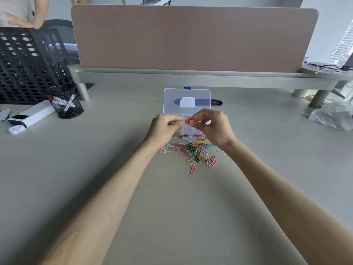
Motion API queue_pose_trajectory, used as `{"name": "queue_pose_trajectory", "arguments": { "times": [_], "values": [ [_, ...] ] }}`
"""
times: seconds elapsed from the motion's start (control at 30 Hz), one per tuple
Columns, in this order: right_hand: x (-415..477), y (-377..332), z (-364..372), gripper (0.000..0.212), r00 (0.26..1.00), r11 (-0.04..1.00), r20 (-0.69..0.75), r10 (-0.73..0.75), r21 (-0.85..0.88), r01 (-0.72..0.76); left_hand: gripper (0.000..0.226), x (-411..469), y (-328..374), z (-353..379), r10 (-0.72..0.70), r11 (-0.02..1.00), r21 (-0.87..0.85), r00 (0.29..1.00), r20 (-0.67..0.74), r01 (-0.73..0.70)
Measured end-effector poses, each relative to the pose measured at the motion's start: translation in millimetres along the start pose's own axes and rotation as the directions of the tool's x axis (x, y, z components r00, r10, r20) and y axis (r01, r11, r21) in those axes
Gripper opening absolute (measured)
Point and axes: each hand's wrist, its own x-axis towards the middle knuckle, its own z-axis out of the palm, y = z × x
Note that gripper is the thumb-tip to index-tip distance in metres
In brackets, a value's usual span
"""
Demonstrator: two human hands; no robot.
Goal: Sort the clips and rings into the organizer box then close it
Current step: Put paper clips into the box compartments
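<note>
Over at the far left, a black perforated rack (28,64) stands on the grey desk (57,169). A black mesh pen cup (65,104) sits just in front of it, and a white oblong device (30,115) lies beside the cup.

Toward the middle, the left hand (164,127) is raised above the desk, thumb and fingers pinching one end of a few orange clips (189,121). The right hand (214,127) meets it from the other side, fingertips curled in and pinching the same orange clips, so both hands grip them together in the air.

Directly behind the hands sits the clear organizer box (170,98). Its lid stands upright and open with a white label on it, while the compartments are mostly hidden by the fingers.

Below the hands and nearer the person, a loose pile of paper clips (193,152) — red, green, yellow, blue, white — lies spread on the desk, touching the box's front edge.

A tan divider panel (191,39) runs across the back, and a crumpled plastic bag (332,115) lies at the far right.
</note>
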Motion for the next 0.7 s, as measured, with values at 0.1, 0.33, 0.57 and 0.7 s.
{"name": "queue_pose_trajectory", "arguments": {
  "times": [0.1, 0.33, 0.57, 0.7],
  "values": [
    [9, 12, -3, 0.012, 1.0, 0.996, 0.008, -0.009, -0.089, 0.01, 0.019, 12, -2, 5, 0.053, 0.986, 0.16, 0.999, 0.012, -0.054],
    [25, 24, 11, 0.015, 0.996, 0.978, 0.088, 0.033, -0.209, -0.014, 0.016, 30, -5, 12, 0.101, 0.932, 0.344, 0.993, 0.055, -0.114],
    [27, 20, 11, 0.004, 0.997, 0.979, 0.072, -0.022, -0.2, 0.036, 0.014, 29, -13, 5, 0.043, 0.955, 0.288, 0.996, 0.077, -0.064],
    [27, 20, 15, 0.006, 0.994, 0.978, 0.101, -0.031, -0.204, 0.051, 0.012, 30, -15, 3, 0.026, 0.961, 0.276, 0.998, 0.048, -0.038]
  ]
}}
